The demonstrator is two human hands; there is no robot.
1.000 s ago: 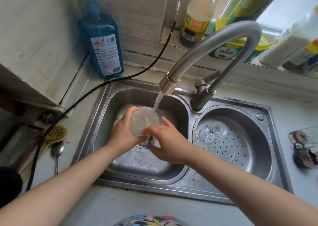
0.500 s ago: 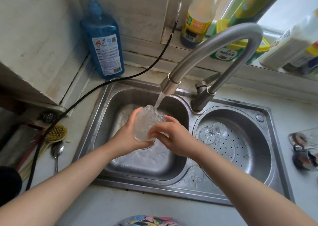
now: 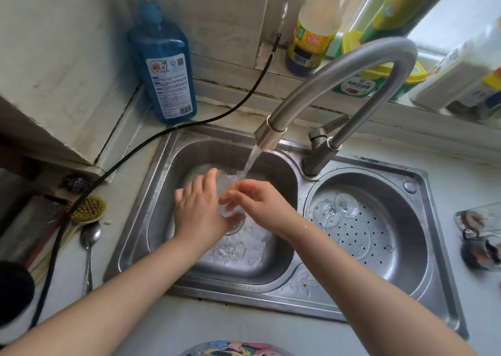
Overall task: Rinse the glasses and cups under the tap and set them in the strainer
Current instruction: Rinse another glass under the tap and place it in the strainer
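Head view, steeply down, close over the sink [image 3: 141, 214].

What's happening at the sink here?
A person is rinsing a clear glass under the running tap, over the left sink basin. The left hand wraps around the glass while the right hand grips its other side, fingers near the rim. One stemmed glass already lies on its side in the perforated strainer on the right.
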